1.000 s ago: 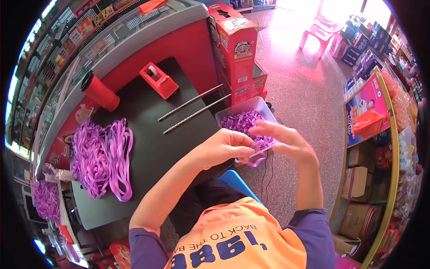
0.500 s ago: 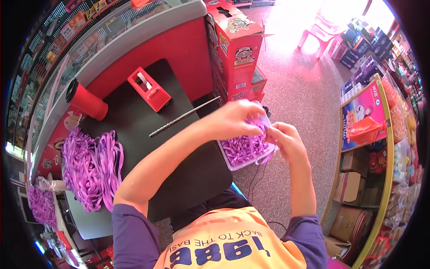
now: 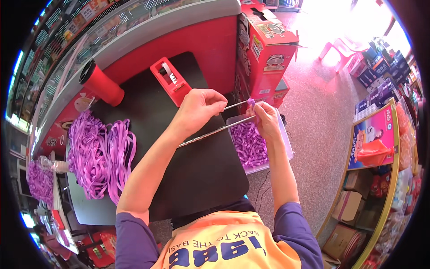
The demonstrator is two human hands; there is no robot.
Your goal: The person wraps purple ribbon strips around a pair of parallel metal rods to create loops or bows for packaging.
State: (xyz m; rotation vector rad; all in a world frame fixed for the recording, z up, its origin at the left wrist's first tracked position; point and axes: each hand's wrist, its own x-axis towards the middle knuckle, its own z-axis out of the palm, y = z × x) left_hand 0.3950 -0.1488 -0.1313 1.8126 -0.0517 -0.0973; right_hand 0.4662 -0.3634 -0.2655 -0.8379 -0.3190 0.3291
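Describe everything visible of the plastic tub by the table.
The tub looks like translucent, pale plastic: open-topped, roughly rectangular, with a rim. Many small purple pieces lie inside. It stands by the dark table's right edge; its support is hidden. The right hand and forearm cover part of it.

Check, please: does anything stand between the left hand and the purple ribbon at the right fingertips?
Nothing visible blocks it: only a stretch of metal rod shows between the left hand and the purple ribbon, with the right hand beyond.
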